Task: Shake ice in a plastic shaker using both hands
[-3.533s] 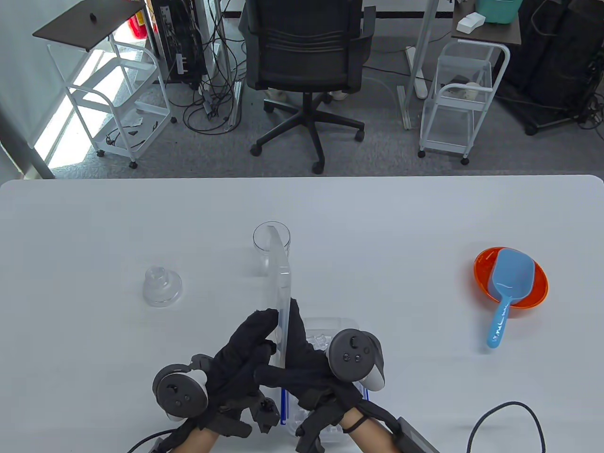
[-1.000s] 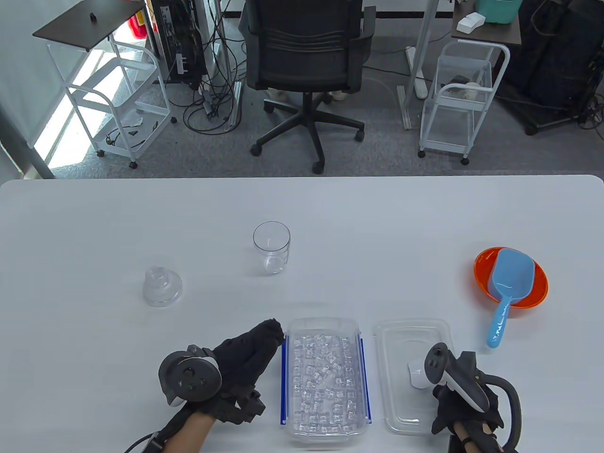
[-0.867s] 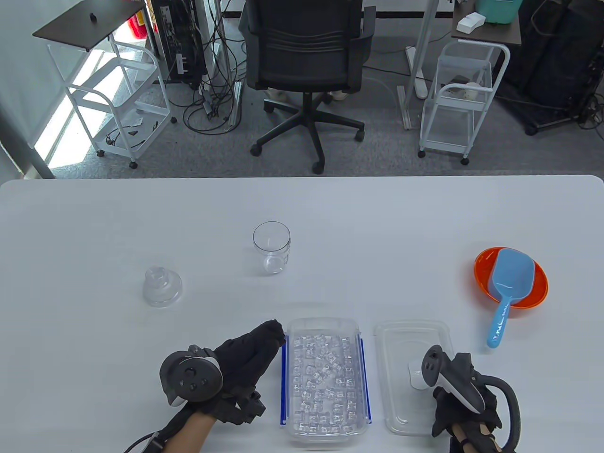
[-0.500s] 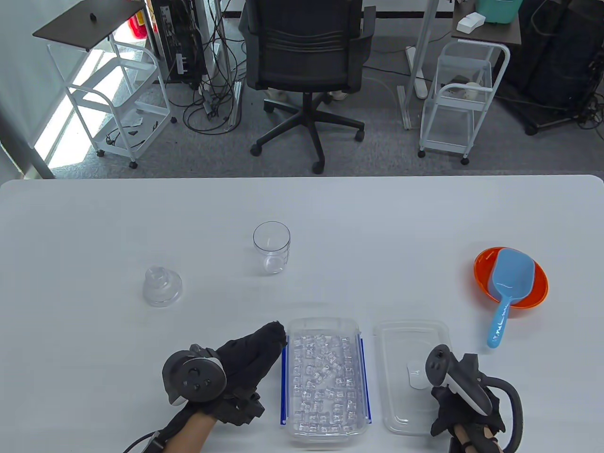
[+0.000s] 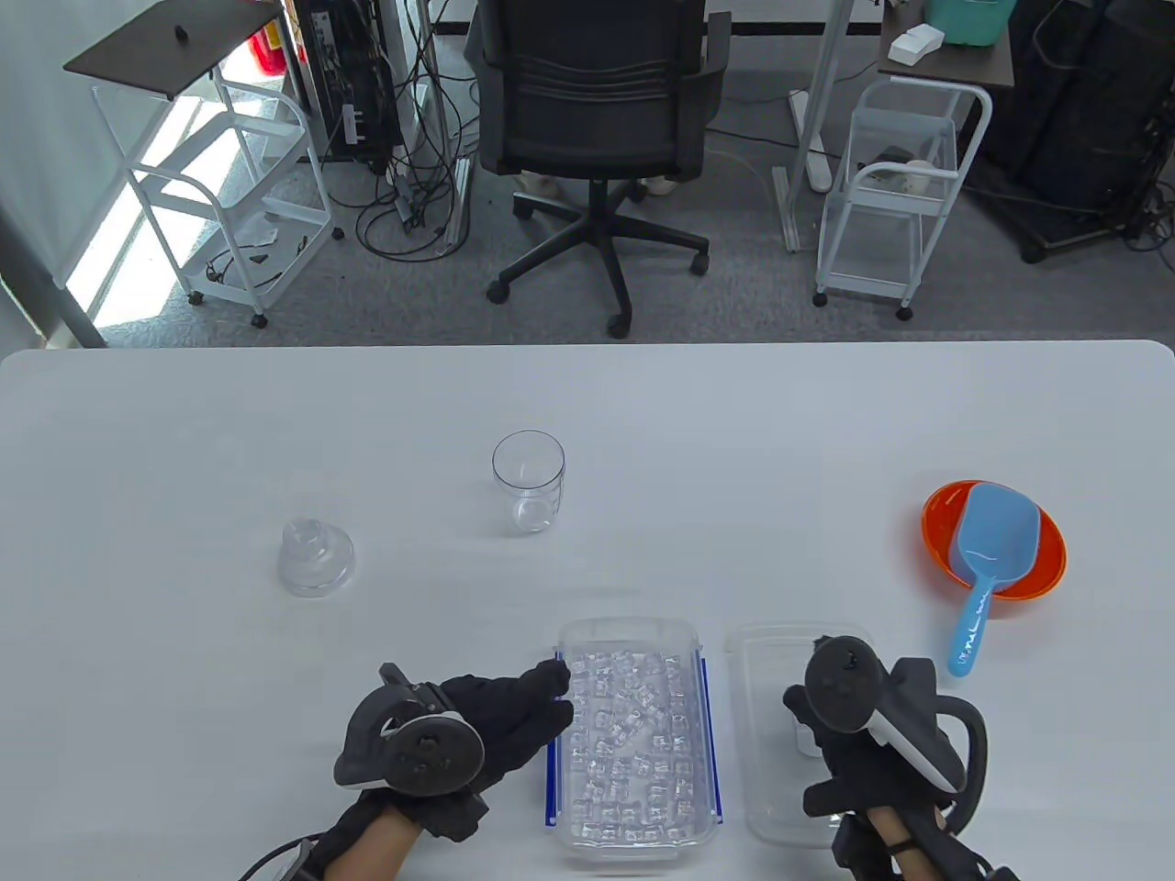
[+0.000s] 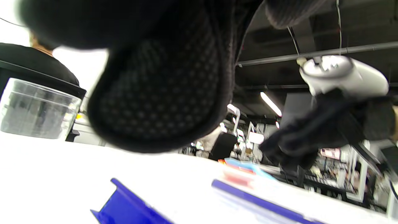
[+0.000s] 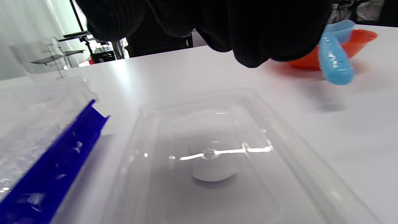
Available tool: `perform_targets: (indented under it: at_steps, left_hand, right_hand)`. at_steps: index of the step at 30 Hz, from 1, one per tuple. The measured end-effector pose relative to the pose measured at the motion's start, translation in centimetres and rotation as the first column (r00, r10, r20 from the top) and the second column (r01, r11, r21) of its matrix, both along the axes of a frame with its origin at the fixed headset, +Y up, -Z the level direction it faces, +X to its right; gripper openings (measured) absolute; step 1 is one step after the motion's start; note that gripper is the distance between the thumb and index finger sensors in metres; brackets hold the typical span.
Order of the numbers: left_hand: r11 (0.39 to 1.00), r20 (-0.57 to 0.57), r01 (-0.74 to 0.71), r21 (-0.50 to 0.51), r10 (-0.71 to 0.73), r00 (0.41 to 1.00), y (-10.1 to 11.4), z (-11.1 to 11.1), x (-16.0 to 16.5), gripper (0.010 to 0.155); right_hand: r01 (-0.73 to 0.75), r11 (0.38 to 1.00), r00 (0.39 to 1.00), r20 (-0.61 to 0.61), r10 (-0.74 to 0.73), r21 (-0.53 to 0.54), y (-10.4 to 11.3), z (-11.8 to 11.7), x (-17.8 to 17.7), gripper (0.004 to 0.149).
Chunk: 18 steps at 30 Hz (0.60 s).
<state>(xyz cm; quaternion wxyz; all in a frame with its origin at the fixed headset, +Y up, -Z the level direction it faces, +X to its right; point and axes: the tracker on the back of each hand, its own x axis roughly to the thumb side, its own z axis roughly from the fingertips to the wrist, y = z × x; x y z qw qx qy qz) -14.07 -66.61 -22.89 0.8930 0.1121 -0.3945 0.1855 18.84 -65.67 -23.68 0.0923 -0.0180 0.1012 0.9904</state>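
Note:
The clear shaker cup (image 5: pixel 528 479) stands upright and empty at mid-table. Its clear domed cap (image 5: pixel 316 556) sits apart to the left. Near the front edge lies the uncovered ice box (image 5: pixel 633 647) with blue side clips, full of cubes. My left hand (image 5: pixel 555 702) reaches in from the left, its fingers stretched out and touching the box's left rim by the blue clip (image 6: pixel 130 208). The box's clear lid (image 5: pixel 766 647) lies flat to the right of the box. Over it hovers my right hand (image 5: pixel 812 743), fingers loosely curled and holding nothing. The same lid (image 7: pixel 217 149) fills the right wrist view.
An orange bowl (image 5: pixel 1046 560) with a blue scoop (image 5: pixel 987 569) in it sits at the right, beyond the lid. A black cable loops off my right wrist. An office chair and carts stand on the floor past the table's far edge.
The lid that both hands held upright 3.5 s ago lies flat beside the box. In the last second my left hand turned and slid toward the box rim; my right hand moved forward over the lid.

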Motion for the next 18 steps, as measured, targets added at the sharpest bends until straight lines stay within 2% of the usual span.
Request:
perform_targets:
  at_steps: [2, 6, 10, 11, 14, 18]
  left_hand:
    - [0.998, 0.036, 0.064, -0.02, -0.063, 0.997, -0.2, 0.2, 0.8, 0.059]
    - [0.983, 0.089, 0.165, -0.082, -0.157, 0.984, -0.7, 0.4, 1.9, 0.059]
    - [0.953, 0.163, 0.263, -0.149, -0.239, 0.957, -1.0, 0.6, 2.6, 0.059]
    - [0.944, 0.206, 0.29, -0.155, -0.256, 0.944, -1.1, 0.7, 2.8, 0.059]
    - [0.918, 0.266, 0.355, -0.179, -0.303, 0.915, -1.2, 1.3, 3.5, 0.059]
    - [0.882, 0.32, 0.435, -0.184, -0.364, 0.875, -1.7, 1.6, 4.4, 0.059]
  right_hand:
    - [0.038, 0.999, 0.997, -0.073, -0.04, -0.026, 0.1, -0.9, -1.6, 0.061]
    - [0.075, 0.977, 0.98, -0.164, -0.109, -0.201, -0.4, -2.3, -4.8, 0.061]
    - [0.098, 0.968, 0.973, -0.181, -0.141, -0.231, -1.7, -3.8, -7.2, 0.059]
    - [0.114, 0.965, 0.97, -0.182, -0.159, -0.237, -2.1, -4.2, -7.7, 0.054]
    - [0.173, 0.943, 0.959, -0.169, -0.227, -0.285, -3.9, -4.7, -8.6, 0.052]
    - [0.152, 0.962, 0.976, -0.119, -0.182, -0.226, -5.3, -4.9, -8.5, 0.061]
